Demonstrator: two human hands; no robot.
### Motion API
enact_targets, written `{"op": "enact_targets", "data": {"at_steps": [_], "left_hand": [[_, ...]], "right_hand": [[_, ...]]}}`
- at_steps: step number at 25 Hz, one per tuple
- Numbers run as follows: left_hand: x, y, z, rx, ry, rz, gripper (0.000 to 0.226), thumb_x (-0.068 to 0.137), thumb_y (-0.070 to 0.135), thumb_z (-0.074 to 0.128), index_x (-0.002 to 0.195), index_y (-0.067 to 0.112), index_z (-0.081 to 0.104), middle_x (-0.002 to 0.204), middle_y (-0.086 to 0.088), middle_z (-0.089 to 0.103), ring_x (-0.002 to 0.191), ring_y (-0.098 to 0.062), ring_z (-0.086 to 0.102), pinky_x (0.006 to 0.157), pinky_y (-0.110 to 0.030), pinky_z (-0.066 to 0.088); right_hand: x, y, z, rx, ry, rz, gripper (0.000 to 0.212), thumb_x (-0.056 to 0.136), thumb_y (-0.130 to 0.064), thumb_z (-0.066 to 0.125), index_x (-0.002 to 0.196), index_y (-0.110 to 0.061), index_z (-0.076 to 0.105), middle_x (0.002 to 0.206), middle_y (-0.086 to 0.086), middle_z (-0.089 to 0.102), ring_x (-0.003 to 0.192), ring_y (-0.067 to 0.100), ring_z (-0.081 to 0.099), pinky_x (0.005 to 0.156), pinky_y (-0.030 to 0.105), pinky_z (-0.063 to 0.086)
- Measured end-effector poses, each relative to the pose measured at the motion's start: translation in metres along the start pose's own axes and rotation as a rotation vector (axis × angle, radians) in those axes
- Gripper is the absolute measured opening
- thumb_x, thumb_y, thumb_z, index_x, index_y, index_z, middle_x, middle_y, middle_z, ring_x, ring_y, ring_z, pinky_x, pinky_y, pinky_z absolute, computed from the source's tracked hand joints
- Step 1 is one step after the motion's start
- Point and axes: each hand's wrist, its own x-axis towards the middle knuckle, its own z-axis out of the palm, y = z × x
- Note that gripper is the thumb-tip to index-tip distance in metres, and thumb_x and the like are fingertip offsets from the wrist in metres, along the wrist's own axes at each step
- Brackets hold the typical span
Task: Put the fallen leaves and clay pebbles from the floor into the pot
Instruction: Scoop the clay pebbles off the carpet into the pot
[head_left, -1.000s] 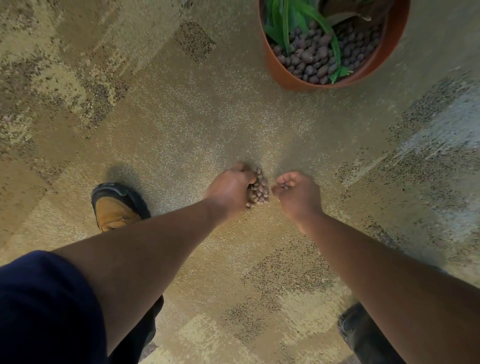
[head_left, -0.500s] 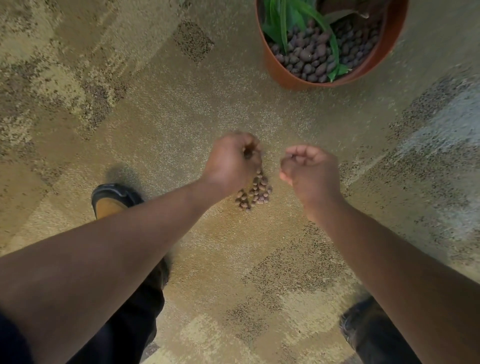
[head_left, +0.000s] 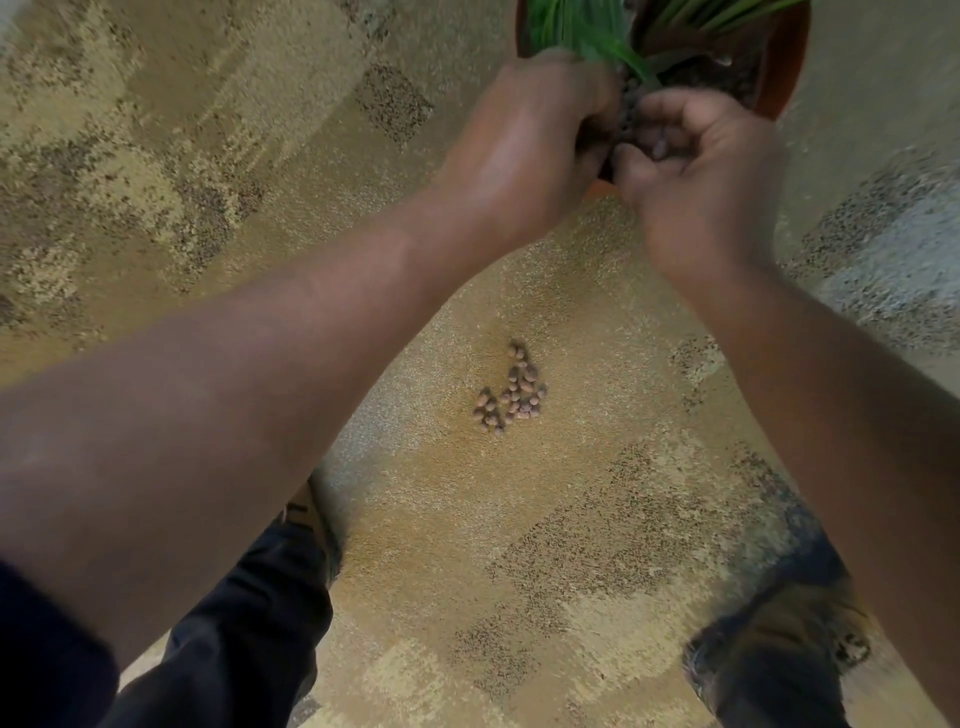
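Both our hands meet over the near rim of the terracotta pot. Our left hand is curled, knuckles up, and what it holds we cannot tell. Our right hand is cupped palm-up with fingers bent inward; something small and pale lies in the hollow, too blurred to name. The two hands touch at the thumbs, and dark clay pebbles in the pot show in the gap between them. Green leaves of the plant rise just beyond our left knuckles. On the patterned carpet, well apart from the pot, a small cluster of brown pebbles lies between our forearms. Lower down, our dark trouser leg and a shoe are visible.
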Motion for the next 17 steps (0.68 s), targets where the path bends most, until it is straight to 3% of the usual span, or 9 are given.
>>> {"op": "enact_targets", "data": {"at_steps": [2,5,7,9,12,13,15,17], "left_hand": [[-0.001,-0.002,0.003,0.004,0.018,-0.002,0.017,0.086,0.02,0.064,0.1,0.013,0.072,0.103,-0.002,0.067,0.096,-0.02,0.062,0.082,-0.037,0.048],[-0.004,-0.004,0.007,-0.028,0.063,-0.017,0.017,0.086,0.019,0.066,0.1,0.012,0.073,0.107,-0.003,0.068,0.098,-0.023,0.063,0.079,-0.04,0.051],[-0.01,-0.003,0.012,-0.123,0.125,-0.018,0.017,0.087,0.013,0.065,0.101,0.007,0.072,0.11,-0.009,0.065,0.096,-0.025,0.064,0.076,-0.042,0.054],[-0.022,-0.001,0.019,-0.226,0.238,0.004,0.015,0.086,0.003,0.064,0.1,0.0,0.068,0.109,-0.017,0.058,0.095,-0.027,0.061,0.072,-0.043,0.056],[-0.053,-0.008,0.04,-0.207,0.296,0.021,0.02,0.083,-0.003,0.063,0.103,0.0,0.06,0.108,-0.018,0.052,0.097,-0.025,0.052,0.071,-0.038,0.054],[-0.067,-0.013,0.049,-0.187,0.214,-0.013,0.023,0.085,-0.001,0.064,0.108,0.003,0.059,0.112,-0.014,0.052,0.099,-0.02,0.05,0.076,-0.032,0.054],[-0.097,-0.027,0.067,-0.109,-0.1,-0.154,0.037,0.088,0.009,0.07,0.122,0.012,0.055,0.119,-0.004,0.054,0.104,-0.014,0.053,0.08,-0.024,0.053],[-0.125,-0.04,0.084,-0.026,-0.42,-0.324,0.055,0.082,0.022,0.081,0.129,0.021,0.05,0.118,0.002,0.054,0.103,-0.018,0.061,0.068,-0.016,0.05]], "right_hand": [[-0.002,0.004,0.0,0.023,0.012,-0.02,0.03,0.087,-0.015,0.075,0.117,-0.014,0.072,0.081,-0.012,0.075,0.073,-0.001,0.074,0.073,0.023,0.062],[-0.005,0.009,0.002,-0.007,0.036,-0.071,0.024,0.09,-0.017,0.074,0.114,-0.014,0.072,0.076,-0.011,0.074,0.068,-0.002,0.072,0.072,0.02,0.061],[-0.007,0.011,0.004,-0.032,0.053,-0.112,0.022,0.092,-0.013,0.073,0.113,-0.008,0.071,0.097,0.003,0.074,0.072,0.0,0.072,0.071,0.016,0.059],[-0.015,0.01,0.005,-0.072,0.102,-0.22,0.018,0.091,-0.004,0.069,0.109,-0.002,0.07,0.118,0.007,0.06,0.078,0.0,0.068,0.072,0.009,0.055],[-0.04,0.017,0.011,-0.226,0.117,-0.411,0.011,0.086,0.003,0.065,0.095,-0.002,0.069,0.112,0.012,0.054,0.081,0.007,0.054,0.068,0.003,0.044],[-0.05,0.025,0.014,-0.27,0.045,-0.394,0.01,0.086,0.003,0.065,0.092,-0.004,0.069,0.108,0.011,0.057,0.079,0.008,0.053,0.064,0.004,0.042],[-0.069,0.041,0.022,-0.337,-0.217,-0.212,0.013,0.089,0.002,0.066,0.097,-0.009,0.068,0.103,0.003,0.059,0.071,0.004,0.051,0.057,0.008,0.046],[-0.085,0.057,0.034,-0.445,-0.488,0.004,0.034,0.089,0.0,0.069,0.12,-0.014,0.064,0.118,0.002,0.059,0.08,0.005,0.057,0.074,0.014,0.056]]}}
